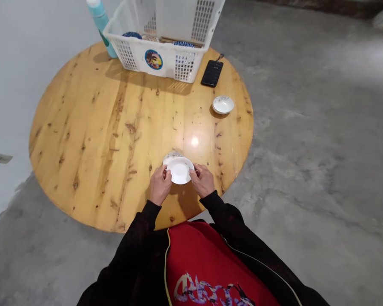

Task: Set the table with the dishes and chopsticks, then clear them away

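Note:
Between my two hands is a small white bowl [180, 171], held by its rim near the front edge of the table. My left hand [160, 183] pinches the left side of the rim, and my right hand [203, 180] grips the right side. Just behind it, partly covered by the held bowl, shows another white dish [171, 156] with a grey pattern. Whether the two touch I cannot tell. Farther off to the right, a third small white bowl [223, 105] stands upright on the wood.
A round wooden table [92, 140] carries a white plastic basket [169, 70] at the back, holding blue-patterned dishes and brown sticks. Left of the basket stands a turquoise bottle [102, 26]; to its right lies a black phone [212, 73]. A wall borders the left side.

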The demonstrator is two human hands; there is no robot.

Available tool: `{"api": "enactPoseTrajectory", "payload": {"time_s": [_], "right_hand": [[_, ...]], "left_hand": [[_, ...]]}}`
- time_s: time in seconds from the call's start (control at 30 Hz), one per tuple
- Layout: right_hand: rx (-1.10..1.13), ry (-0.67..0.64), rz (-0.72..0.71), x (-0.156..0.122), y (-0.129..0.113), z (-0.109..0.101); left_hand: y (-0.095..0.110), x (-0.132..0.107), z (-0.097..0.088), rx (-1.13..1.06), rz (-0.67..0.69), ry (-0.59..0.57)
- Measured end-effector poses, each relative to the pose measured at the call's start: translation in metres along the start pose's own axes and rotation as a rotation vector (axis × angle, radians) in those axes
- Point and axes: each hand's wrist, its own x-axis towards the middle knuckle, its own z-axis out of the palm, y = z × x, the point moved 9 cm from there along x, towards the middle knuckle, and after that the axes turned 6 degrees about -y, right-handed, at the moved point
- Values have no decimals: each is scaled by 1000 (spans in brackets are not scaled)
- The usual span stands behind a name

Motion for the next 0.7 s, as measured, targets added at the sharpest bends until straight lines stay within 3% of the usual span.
{"api": "enactPoseTrajectory", "payload": {"time_s": [0.13,0.3,0.7], "right_hand": [[-93,-51,-21,26,-1,14],[-187,-168,-19,39,3,34],[-337,-392,-26,55,-8,51]], "left_hand": [[-1,21,-2,213,-64,28],[-7,25,4,389,-148,-2],[-21,26,1,505,-316,118]]}}
